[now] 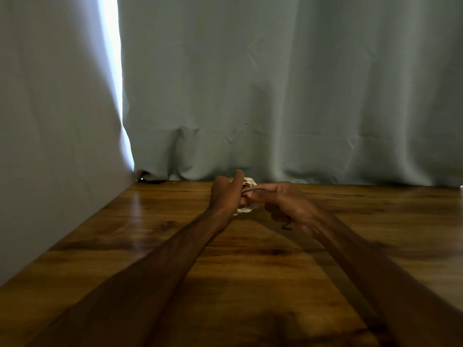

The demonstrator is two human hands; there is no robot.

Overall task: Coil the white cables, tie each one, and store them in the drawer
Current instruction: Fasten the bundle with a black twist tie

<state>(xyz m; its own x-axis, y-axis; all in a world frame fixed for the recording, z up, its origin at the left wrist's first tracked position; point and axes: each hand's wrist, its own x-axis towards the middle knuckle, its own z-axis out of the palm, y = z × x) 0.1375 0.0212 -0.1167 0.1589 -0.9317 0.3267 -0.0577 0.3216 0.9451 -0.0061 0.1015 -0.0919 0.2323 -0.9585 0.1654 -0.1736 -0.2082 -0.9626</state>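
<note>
A coiled white cable [248, 183] is held up above the far middle of the wooden table [125, 234]. My left hand [226, 194] is closed around the coil's left side, thumb raised over its top. My right hand [288, 204] reaches in from the right, and its fingers pinch a thin dark strand that lies across the coil. Most of the coil is hidden between the two hands; only its top and bottom loops show. No drawer is in view.
A grey-green curtain [275, 96] hangs along the table's far edge, and a pale wall [50, 121] runs along the left edge. A bright gap [112, 58] shows between them. A small dark object [152, 181] lies in the far left corner.
</note>
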